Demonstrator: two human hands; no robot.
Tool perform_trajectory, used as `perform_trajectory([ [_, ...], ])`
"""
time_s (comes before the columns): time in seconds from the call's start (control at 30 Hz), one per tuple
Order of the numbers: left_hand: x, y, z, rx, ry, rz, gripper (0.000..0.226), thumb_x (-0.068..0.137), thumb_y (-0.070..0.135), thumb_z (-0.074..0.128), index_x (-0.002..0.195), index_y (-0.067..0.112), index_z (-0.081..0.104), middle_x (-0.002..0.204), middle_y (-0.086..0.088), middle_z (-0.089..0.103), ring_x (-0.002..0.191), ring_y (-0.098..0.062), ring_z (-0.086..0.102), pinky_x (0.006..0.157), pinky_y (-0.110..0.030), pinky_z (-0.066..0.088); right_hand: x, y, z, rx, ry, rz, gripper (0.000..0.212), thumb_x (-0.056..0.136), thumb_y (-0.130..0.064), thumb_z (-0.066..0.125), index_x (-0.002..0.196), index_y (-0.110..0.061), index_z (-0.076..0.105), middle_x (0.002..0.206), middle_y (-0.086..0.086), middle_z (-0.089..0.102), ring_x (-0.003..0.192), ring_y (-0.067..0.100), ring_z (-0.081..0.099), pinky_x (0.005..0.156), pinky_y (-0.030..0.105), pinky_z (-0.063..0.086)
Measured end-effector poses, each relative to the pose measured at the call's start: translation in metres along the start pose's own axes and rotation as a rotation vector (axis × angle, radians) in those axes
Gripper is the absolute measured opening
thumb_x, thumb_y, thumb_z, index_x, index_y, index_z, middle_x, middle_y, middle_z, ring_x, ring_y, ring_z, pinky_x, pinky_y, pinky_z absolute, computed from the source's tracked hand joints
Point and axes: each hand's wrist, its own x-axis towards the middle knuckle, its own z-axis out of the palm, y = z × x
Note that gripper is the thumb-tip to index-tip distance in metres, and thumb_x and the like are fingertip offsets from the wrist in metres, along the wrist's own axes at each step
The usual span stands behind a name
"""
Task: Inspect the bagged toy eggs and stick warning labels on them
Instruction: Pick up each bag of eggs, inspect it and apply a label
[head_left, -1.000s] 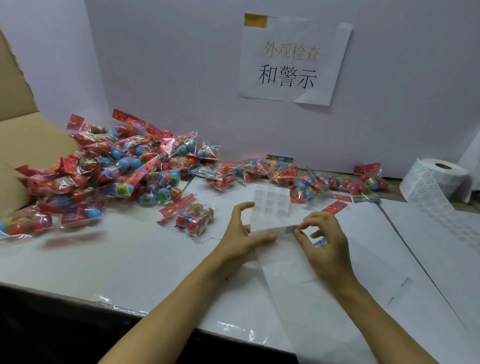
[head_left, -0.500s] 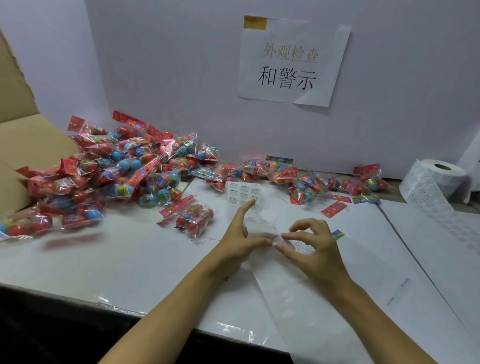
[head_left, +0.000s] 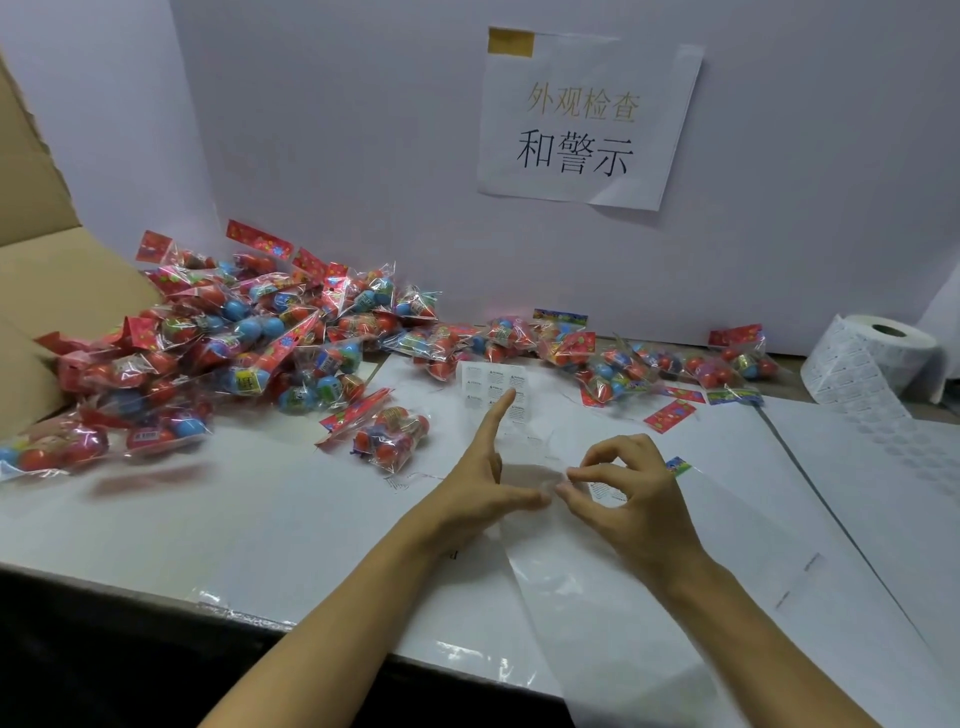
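Observation:
A strip of warning labels (head_left: 493, 384) lies flat on the white table, running from the bags toward my hands. My left hand (head_left: 483, 483) rests on it, index finger straight and pointing away, thumb stretched to the right. My right hand (head_left: 628, 493) pinches the strip's near end between thumb and index finger, just beside my left thumb. One bag of toy eggs (head_left: 389, 436) lies alone to the left of my left hand. A big pile of bagged eggs (head_left: 234, 343) fills the left, and a row of bags (head_left: 613, 364) lies along the back wall.
A roll of labels (head_left: 878, 358) stands at the far right, its tail trailing down over the table. An open cardboard box (head_left: 47, 291) sits at the far left. A paper sign (head_left: 587, 119) hangs on the back wall. The table's front edge (head_left: 322, 623) is close to me.
The label strip, held upright in both hands a second ago, now lies flat. My right hand moved left to meet my left thumb, and my left index finger straightened.

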Motion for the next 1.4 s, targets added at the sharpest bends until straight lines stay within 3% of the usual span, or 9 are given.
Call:
perform_trajectory([
  [0.13, -0.0018, 0.0023, 0.0043, -0.071, 0.070, -0.010, 0.122, 0.071, 0.002, 0.083, 0.159, 0.051, 0.013, 0.165, 0.013, 0.023, 0.142, -0.013, 0.044, 0.110, -0.042, 0.050, 0.0000, -0.0012, 0.0004, -0.079, 0.038, -0.039, 0.022, 0.069, -0.017, 0.093, 0.085, -0.010, 0.080, 0.090, 0.003, 0.061, 0.086, 0.018, 0.057, 0.063, 0.035, 0.054],
  [0.27, -0.0006, 0.0014, 0.0039, -0.096, 0.127, -0.066, 0.123, 0.066, 0.016, 0.089, 0.158, 0.051, 0.014, 0.167, 0.001, 0.027, 0.143, -0.028, 0.044, 0.109, -0.049, 0.050, 0.0002, -0.0006, 0.0003, -0.083, 0.063, -0.064, 0.022, 0.073, -0.020, 0.088, 0.089, -0.007, 0.080, 0.093, 0.006, 0.060, 0.083, 0.019, 0.058, 0.064, 0.029, 0.055],
  [0.47, -0.0010, 0.0024, 0.0024, 0.048, 0.128, 0.002, 0.111, 0.070, 0.025, 0.087, 0.158, 0.046, 0.023, 0.165, 0.018, 0.020, 0.153, -0.013, 0.023, 0.121, -0.044, 0.036, -0.0017, -0.0029, 0.0014, -0.004, -0.062, -0.007, 0.025, 0.073, -0.017, 0.090, 0.095, -0.011, 0.081, 0.099, 0.004, 0.059, 0.092, 0.020, 0.058, 0.068, 0.040, 0.057],
  [0.77, -0.0034, 0.0011, 0.0019, 0.337, 0.011, 0.071, 0.098, 0.087, 0.011, 0.075, 0.156, 0.053, 0.019, 0.161, 0.026, 0.021, 0.136, 0.029, 0.015, 0.106, 0.004, 0.013, -0.0024, -0.0019, 0.0043, 0.099, -0.123, 0.053, 0.011, 0.072, -0.009, 0.090, 0.073, -0.009, 0.079, 0.082, 0.000, 0.063, 0.081, 0.015, 0.059, 0.067, 0.012, 0.037],
  [0.9, -0.0030, 0.0007, 0.0016, 0.324, 0.021, 0.069, 0.098, 0.087, 0.011, 0.077, 0.158, 0.048, 0.021, 0.160, 0.024, 0.023, 0.146, 0.011, 0.016, 0.112, -0.007, 0.016, -0.0028, 0.0001, 0.0048, 0.095, -0.122, 0.022, 0.012, 0.073, -0.008, 0.089, 0.072, -0.007, 0.078, 0.080, 0.000, 0.063, 0.080, 0.014, 0.059, 0.064, 0.015, 0.040],
  [1.0, -0.0025, -0.0005, 0.0020, 0.314, 0.027, 0.061, 0.098, 0.086, 0.011, 0.079, 0.158, 0.047, 0.023, 0.164, 0.018, 0.022, 0.149, 0.005, 0.016, 0.105, 0.001, 0.018, -0.0026, 0.0007, 0.0059, 0.067, -0.123, -0.003, 0.012, 0.072, -0.008, 0.089, 0.072, -0.007, 0.077, 0.080, 0.000, 0.063, 0.079, 0.015, 0.058, 0.061, 0.021, 0.044],
  [1.13, -0.0009, -0.0025, 0.0008, 0.303, 0.020, 0.065, 0.097, 0.086, 0.011, 0.079, 0.157, 0.047, 0.025, 0.165, 0.018, 0.022, 0.150, 0.003, 0.017, 0.114, -0.014, 0.020, -0.0025, 0.0022, 0.0062, 0.078, -0.114, 0.008, 0.013, 0.071, -0.004, 0.088, 0.069, -0.007, 0.076, 0.079, -0.001, 0.063, 0.078, 0.015, 0.058, 0.059, 0.021, 0.044],
  [1.27, 0.0003, -0.0051, 0.0008, 0.302, 0.013, 0.068, 0.096, 0.084, 0.007, 0.077, 0.157, 0.045, 0.027, 0.156, 0.021, 0.027, 0.143, 0.009, 0.021, 0.098, 0.007, 0.023, -0.0025, 0.0015, 0.0061, 0.119, -0.114, 0.042, 0.013, 0.071, 0.000, 0.086, 0.067, -0.008, 0.076, 0.079, -0.001, 0.063, 0.079, 0.013, 0.057, 0.058, 0.018, 0.042],
  [1.4, -0.0002, -0.0045, -0.0012, 0.333, 0.031, 0.089, 0.094, 0.083, 0.006, 0.075, 0.156, 0.043, 0.030, 0.155, 0.020, 0.029, 0.140, 0.010, 0.023, 0.095, 0.008, 0.024, -0.0002, 0.0015, 0.0043, 0.218, -0.077, 0.190, 0.022, 0.073, 0.003, 0.082, 0.063, -0.013, 0.072, 0.078, -0.003, 0.063, 0.080, 0.014, 0.060, 0.055, 0.026, 0.043],
])
